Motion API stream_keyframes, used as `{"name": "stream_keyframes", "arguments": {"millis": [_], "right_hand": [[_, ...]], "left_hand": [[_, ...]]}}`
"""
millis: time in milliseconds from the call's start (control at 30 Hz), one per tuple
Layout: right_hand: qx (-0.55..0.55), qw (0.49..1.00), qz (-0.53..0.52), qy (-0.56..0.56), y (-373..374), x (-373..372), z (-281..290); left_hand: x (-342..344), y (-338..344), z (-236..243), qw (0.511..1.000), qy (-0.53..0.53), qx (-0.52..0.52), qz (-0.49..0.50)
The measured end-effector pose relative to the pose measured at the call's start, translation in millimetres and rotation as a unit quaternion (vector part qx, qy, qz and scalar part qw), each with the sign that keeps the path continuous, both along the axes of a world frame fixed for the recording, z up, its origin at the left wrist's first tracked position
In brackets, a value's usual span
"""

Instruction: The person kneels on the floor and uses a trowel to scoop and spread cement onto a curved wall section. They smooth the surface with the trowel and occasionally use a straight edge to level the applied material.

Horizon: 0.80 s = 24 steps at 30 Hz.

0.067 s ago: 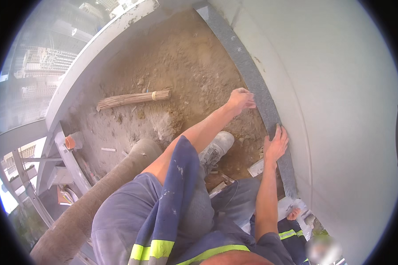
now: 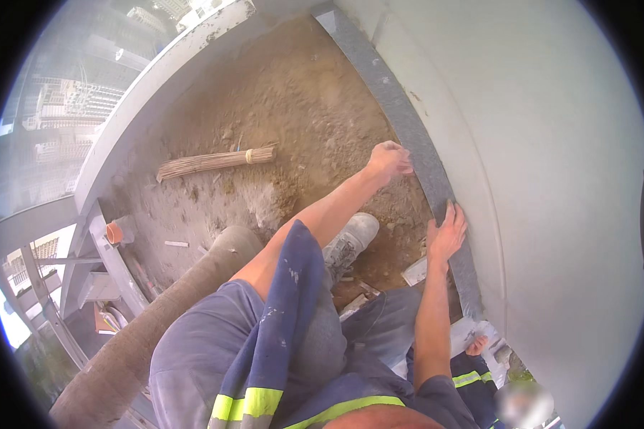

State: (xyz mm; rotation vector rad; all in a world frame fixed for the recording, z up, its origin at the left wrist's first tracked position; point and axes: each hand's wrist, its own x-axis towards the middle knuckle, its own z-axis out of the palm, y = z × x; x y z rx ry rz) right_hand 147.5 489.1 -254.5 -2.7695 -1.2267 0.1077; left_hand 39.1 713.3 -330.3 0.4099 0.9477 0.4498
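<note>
A long grey stone strip point(image 2: 408, 129) runs along the foot of the pale wall. My left hand point(image 2: 389, 161) is at its soil-side edge, the fingers curled and pressed together. Whatever those fingers may pinch is too small to make out. Closer to my body, my right hand point(image 2: 447, 232) rests on the strip, fingers stretched over its top toward the wall and thumb apart on the soil side. My shoe point(image 2: 361, 229), dusty and pale, stands on the brown soil point(image 2: 315, 100) between my arms.
A bundle of thin sticks point(image 2: 218, 162) lies on the soil. A thick trunk-like pole point(image 2: 157, 322) slants along my left. Farther left are an orange pipe end point(image 2: 114, 232) and a curved parapet point(image 2: 114, 136). Another person's hand point(image 2: 476, 346) shows at lower right, by the smooth wall point(image 2: 558, 179).
</note>
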Motion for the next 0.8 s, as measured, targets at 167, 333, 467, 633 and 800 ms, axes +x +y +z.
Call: {"name": "stream_keyframes", "arguments": {"millis": [167,333,467,633,800], "right_hand": [[0.004,1.0,-0.002,0.0,8,8,-9],[0.016,1.0,-0.003,0.003,5,12,-8],[0.017,1.0,-0.009,0.015,4,13,-4],[-0.013,1.0,0.0,-0.01,7,4,-3],[-0.034,0.998,0.032,-0.034,9,-1,-8]], "left_hand": [[5,37,0,0.996,0.034,0.054,0.065],[10,66,12,0.99,0.092,0.076,0.077],[22,66,18,0.979,0.167,0.087,0.082],[9,60,11,0.98,0.147,0.115,0.075],[-5,35,-6,0.992,0.037,0.113,0.04]]}}
